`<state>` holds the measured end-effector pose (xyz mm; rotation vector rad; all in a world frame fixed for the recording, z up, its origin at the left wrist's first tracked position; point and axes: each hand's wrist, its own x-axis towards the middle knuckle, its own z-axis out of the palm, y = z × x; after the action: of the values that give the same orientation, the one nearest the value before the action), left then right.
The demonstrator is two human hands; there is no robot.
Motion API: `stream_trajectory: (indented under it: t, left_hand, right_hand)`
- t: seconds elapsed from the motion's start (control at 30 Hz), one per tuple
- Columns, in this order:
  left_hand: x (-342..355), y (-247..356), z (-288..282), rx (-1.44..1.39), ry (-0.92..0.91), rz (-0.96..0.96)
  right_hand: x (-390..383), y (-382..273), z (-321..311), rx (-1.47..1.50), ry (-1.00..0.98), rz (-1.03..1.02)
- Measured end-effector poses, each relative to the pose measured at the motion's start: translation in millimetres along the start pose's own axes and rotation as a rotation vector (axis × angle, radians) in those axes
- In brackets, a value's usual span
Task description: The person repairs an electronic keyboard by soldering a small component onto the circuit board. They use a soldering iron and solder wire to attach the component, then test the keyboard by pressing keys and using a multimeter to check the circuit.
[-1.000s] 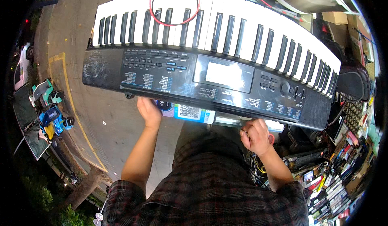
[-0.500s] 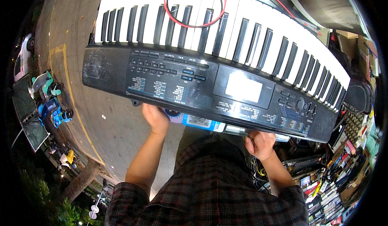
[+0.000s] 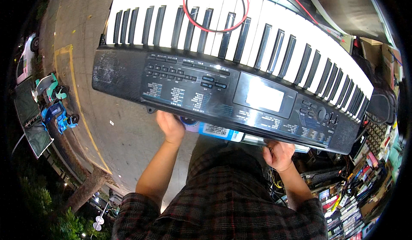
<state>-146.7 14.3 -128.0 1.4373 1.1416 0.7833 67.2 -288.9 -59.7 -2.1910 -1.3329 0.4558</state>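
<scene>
A black electronic keyboard (image 3: 189,75) with white and black keys lies across the view, its keys on the far side and its panel and lit screen (image 3: 265,99) nearer me. My left hand (image 3: 171,127) reaches under its near edge at the left; the fingers are hidden beneath it. Farther right, my right hand (image 3: 280,155) is closed, knuckles curled, just below the same edge; what it grips is hidden. Between my hands, a blue sheet with a square code (image 3: 216,130) and a clear, glassy edge (image 3: 253,140) show below the keyboard. A red and black cable (image 3: 185,8) loops over the keys.
A shiny metal surface (image 3: 343,4) stands at the far right. Below it are a black bag (image 3: 381,105) and crowded stacks of boxed goods (image 3: 349,216). Pavement with a yellow line (image 3: 81,120), a blue scooter (image 3: 60,117) and a tree trunk (image 3: 88,188) are at left.
The keyboard's left end and my left hand have shifted slightly right, and the cable loop with them. My right hand has barely moved. The whole view has also shifted a little.
</scene>
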Motion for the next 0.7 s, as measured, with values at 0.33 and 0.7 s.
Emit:
stream_trajectory:
  t: [0.33, 0.7]
  left_hand:
    - [0, 2, -2, 0.107, 0.004, -0.005]
    - [-2, -10, -7, 0.075, -0.013, -0.006]
  right_hand:
    - [-5, 2, 2, -0.033, 0.027, -0.016]
    - [-16, 7, 8, -0.028, -0.001, 0.022]
